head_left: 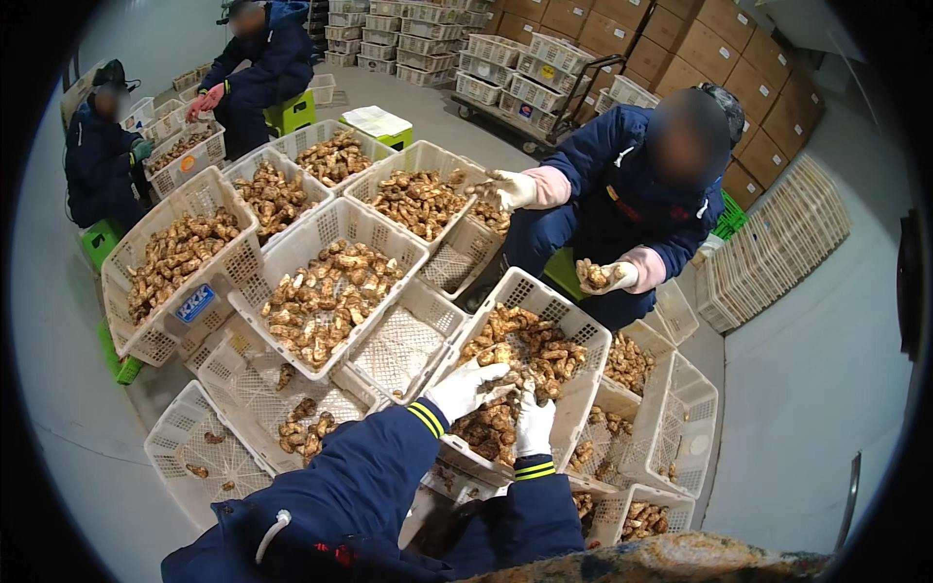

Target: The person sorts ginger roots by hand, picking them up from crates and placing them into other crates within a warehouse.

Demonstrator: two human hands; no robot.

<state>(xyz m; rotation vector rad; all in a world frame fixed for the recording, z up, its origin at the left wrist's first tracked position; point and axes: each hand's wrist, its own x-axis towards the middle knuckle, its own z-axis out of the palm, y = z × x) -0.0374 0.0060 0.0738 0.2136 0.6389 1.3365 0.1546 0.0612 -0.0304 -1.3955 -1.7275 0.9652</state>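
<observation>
Mushrooms (530, 342) in crate (579, 398), beyond and between fingers (494, 372) of left hand (463, 392), right hand (535, 422); cannot tell if grasping

Mushrooms (525, 350) rough, matt; crate (579, 394) smooth plastic; sleeves (335, 486) cloth; cartons (714, 53) cardboard.

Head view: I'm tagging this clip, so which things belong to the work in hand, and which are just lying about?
In the work:
- gloved left hand
- gloved right hand
- mushrooms at the hands
- white crate holding them

Apparently just standing about:
- cardboard boxes at the back
- crate stack along the right wall
</observation>
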